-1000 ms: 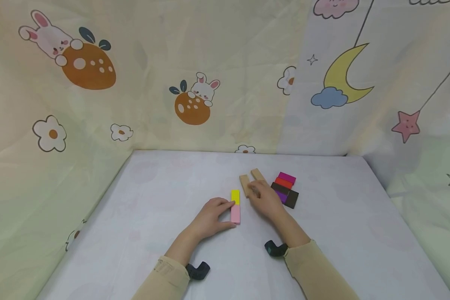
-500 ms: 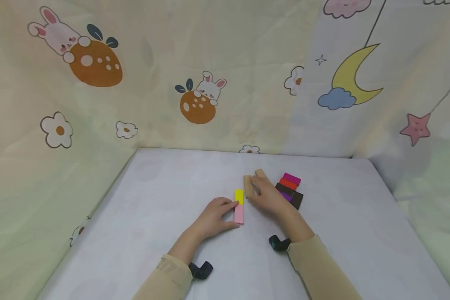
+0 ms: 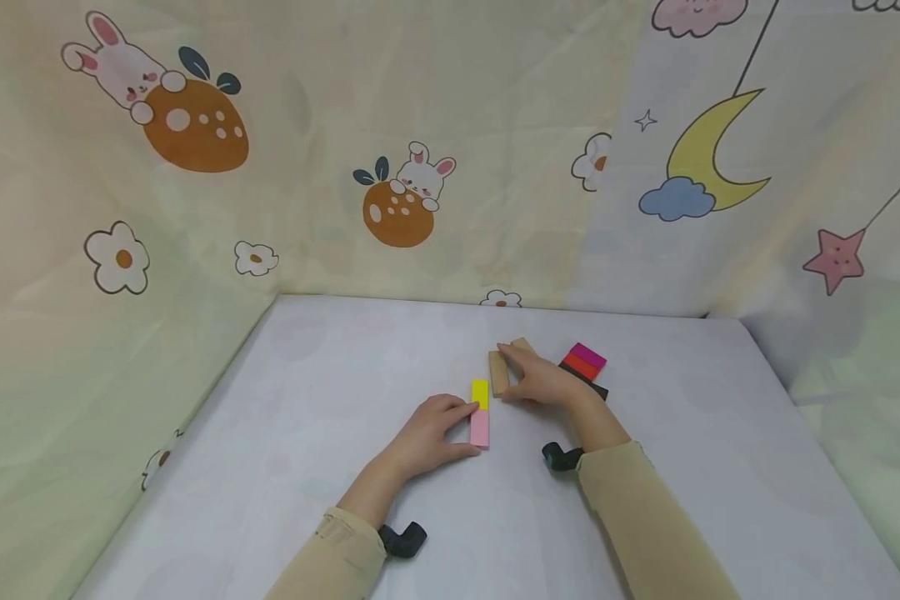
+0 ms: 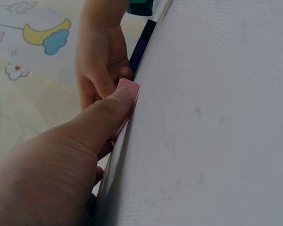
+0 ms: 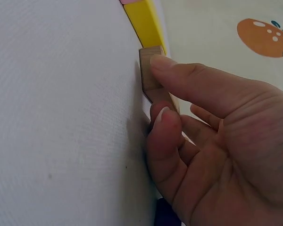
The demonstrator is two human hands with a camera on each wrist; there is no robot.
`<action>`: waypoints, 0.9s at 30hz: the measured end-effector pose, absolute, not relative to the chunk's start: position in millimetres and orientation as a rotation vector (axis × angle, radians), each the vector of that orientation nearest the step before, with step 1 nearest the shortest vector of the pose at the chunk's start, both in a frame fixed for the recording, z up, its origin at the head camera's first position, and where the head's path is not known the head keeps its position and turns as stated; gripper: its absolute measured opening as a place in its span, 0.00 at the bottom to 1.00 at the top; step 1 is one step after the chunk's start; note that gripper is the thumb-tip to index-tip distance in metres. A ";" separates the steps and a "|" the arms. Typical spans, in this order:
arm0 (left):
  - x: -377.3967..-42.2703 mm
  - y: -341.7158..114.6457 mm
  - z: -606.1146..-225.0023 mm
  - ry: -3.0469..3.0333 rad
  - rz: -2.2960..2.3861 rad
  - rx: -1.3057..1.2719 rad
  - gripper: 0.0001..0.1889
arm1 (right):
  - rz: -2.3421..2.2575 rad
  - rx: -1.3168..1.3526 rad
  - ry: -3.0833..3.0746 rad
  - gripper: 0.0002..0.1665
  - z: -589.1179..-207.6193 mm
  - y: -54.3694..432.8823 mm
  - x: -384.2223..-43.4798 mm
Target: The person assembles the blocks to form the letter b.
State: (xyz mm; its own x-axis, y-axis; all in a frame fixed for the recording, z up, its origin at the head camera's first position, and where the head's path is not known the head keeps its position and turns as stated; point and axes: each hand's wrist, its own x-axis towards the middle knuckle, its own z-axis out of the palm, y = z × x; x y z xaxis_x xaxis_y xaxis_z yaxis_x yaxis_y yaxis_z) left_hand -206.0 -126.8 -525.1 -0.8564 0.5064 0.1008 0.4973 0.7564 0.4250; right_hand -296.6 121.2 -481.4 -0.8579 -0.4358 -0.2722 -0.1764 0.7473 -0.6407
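A pink block (image 3: 479,432) and a yellow block (image 3: 480,392) lie end to end on the table. My left hand (image 3: 425,435) pinches the pink one, thumb at its near end and index finger by the seam with the yellow. A plain wooden block (image 3: 498,377) lies just beyond and right of the yellow block. My right hand (image 3: 547,382) pinches it, the thumb on its near end (image 5: 151,68) and a finger reaching its far end. Partly behind that hand is a second wooden block (image 3: 522,343).
Right of my right hand lie a magenta block (image 3: 590,354), a red block (image 3: 581,367) and a dark brown block (image 3: 588,382), close together. The hand covers part of this group. Printed cloth (image 3: 307,167) rises behind the white table (image 3: 330,358).
My right thumb and finger have settled on the ends of the left wooden block, which has turned straighter. The right wrist has shifted, covering the purple block. My left hand keeps its grip.
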 end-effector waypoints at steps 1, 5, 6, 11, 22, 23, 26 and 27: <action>-206.0 -126.7 -525.2 2.925 0.697 0.833 0.38 | -0.871 -0.467 2.541 0.55 -481.9 121.0 -296.9; -205.6 -126.4 -525.1 2.927 0.697 0.827 0.38 | -0.885 -0.457 2.546 0.54 -483.0 120.1 -297.1; -205.3 -126.2 -524.8 2.926 0.696 0.826 0.38 | -0.888 -0.455 2.549 0.54 -483.3 119.9 -296.8; -203.6 -126.4 -523.2 2.917 0.704 0.823 0.38 | -0.910 -0.423 2.540 0.53 -484.3 119.8 -294.8; -205.0 -126.0 -525.3 2.919 0.708 0.817 0.38 | -0.931 -0.401 2.537 0.51 -483.1 120.1 -293.3; -205.0 -125.9 -525.5 2.921 0.708 0.817 0.38 | -0.931 -0.390 2.538 0.51 -483.1 120.0 -293.1; -204.9 -125.9 -525.7 2.924 0.707 0.816 0.38 | -0.928 -0.367 2.548 0.51 -482.5 119.6 -292.1; -204.9 -126.0 -525.7 2.926 0.707 0.816 0.38 | -0.926 -0.362 2.552 0.51 -482.6 119.5 -291.9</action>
State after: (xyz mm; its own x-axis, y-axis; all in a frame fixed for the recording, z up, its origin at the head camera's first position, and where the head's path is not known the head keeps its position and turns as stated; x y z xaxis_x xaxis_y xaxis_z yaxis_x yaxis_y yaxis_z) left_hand -204.9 -126.0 -525.7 -0.8628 0.4962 0.0967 0.4857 0.7604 0.4312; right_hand -291.9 119.5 -482.6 -0.8865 -0.3689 -0.2794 -0.1037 0.7468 -0.6569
